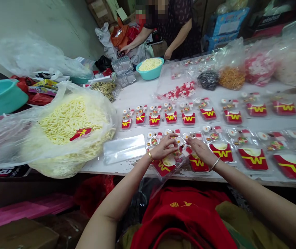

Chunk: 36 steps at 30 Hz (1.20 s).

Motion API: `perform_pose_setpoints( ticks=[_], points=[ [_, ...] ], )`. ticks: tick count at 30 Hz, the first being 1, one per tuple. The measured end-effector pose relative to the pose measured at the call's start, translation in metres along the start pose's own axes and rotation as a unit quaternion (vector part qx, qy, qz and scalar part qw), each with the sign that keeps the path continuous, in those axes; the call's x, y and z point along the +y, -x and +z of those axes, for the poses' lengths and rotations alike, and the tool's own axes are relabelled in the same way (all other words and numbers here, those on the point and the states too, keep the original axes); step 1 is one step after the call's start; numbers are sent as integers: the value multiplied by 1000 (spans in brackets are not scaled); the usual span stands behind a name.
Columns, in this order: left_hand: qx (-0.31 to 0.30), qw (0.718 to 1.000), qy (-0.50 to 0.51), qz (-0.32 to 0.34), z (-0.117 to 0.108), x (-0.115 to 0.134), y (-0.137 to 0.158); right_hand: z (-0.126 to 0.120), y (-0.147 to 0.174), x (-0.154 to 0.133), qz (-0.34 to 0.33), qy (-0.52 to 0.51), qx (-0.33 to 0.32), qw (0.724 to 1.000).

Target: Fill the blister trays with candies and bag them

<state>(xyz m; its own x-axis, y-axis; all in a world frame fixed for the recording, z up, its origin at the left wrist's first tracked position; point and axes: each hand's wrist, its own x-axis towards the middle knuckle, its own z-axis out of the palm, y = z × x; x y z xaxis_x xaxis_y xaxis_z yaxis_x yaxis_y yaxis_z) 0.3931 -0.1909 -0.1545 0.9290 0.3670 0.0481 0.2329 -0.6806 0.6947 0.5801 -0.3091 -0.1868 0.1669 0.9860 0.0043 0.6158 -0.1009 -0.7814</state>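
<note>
by the near edge of the table (136, 92), my left hand (164, 146) and right hand (202, 149) angle inward, fingers half-curled over a clear packet (164, 168); whether they pinch it, i cannot tell.

Both forearms bare, angled inward across bench (137, 91) nr edge. L hand (165, 147) palm-down, fingers bent, tips twd R; L elbow (111, 217) flexed. R hand (202, 151) palm-down, fingers straighter, slanting twd L; R wrist (215, 163) approx. in line w/ forearm. Hands close, small gap btwn fingertips; grip unclear on both.
</note>
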Motion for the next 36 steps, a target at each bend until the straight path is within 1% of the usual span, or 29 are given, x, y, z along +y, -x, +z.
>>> perform_pose_setpoints(
  ticks=[4, 7, 8, 9, 11, 13, 16, 18, 19, 20, 21, 22, 23, 24, 25, 26, 28, 30, 31, 33, 35, 36],
  points=[
    [8, 999, 39, 9, 0, 6, -15, -4, 7, -18, 41, -110, -30, 993],
    [16, 997, 78, 2, 1, 9, -21, -7, 11, -29, 17, -190, -73, 979],
    [18, 995, 95, -1, 1, 10, -23, -7, 12, -31, 6, -211, -77, 974],
    [19, 993, 115, -7, 2, 11, -24, -6, 12, -31, -3, -224, -68, 972],
    [17, 987, 158, -23, 3, 13, -26, -5, 11, -29, -12, -215, -14, 976],
    [16, 977, 209, -36, 3, 15, -29, -5, 8, -25, -26, -168, 43, 984],
    [23, 959, 279, -49, 2, 16, -35, -8, -2, -22, -59, -89, 79, 991],
    [61, 949, 304, -61, 2, 14, -42, -11, -8, -24, -61, -80, 125, 987],
    [101, 944, 308, -68, 2, 12, -46, -12, -10, -25, -52, -100, 154, 982],
    [154, 935, 309, -78, 3, 9, -50, -13, -11, -27, -33, -138, 174, 975],
    [213, 923, 309, -90, 4, 6, -54, -12, -12, -29, -5, -190, 176, 966],
    [269, 907, 308, -103, 5, 4, -59, -11, -12, -29, 32, -253, 157, 954],
    [311, 891, 310, -115, 8, 2, -64, -10, -11, -29, 70, -315, 123, 938],
    [336, 879, 314, -124, 10, 1, -68, -9, -10, -27, 103, -364, 85, 922],
    [342, 876, 317, -126, 13, 2, -71, -10, -9, -24, 127, -397, 58, 907],
    [334, 880, 315, -121, 15, 5, -72, -13, -7, -20, 140, -414, 47, 898],
    [309, 900, 290, -99, 15, 12, -69, -27, -1, -8, 151, -422, 60, 892],
    [299, 919, 247, -79, 8, 16, -56, -53, 9, 11, 164, -408, 92, 894],
    [300, 924, 225, -78, 1, 15, -46, -70, 15, 25, 174, -393, 109, 896],
    [324, 921, 188, -105, -15, 1, -20, -104, 27, 61, 207, -254, 184, 927],
    [368, 904, 139, -167, -34, -24, 14, -133, 38, 105, 233, -135, 221, 938],
    [390, 892, 99, -207, -43, -39, 32, -144, 43, 126, 233, -52, 241, 941]
  ],
)
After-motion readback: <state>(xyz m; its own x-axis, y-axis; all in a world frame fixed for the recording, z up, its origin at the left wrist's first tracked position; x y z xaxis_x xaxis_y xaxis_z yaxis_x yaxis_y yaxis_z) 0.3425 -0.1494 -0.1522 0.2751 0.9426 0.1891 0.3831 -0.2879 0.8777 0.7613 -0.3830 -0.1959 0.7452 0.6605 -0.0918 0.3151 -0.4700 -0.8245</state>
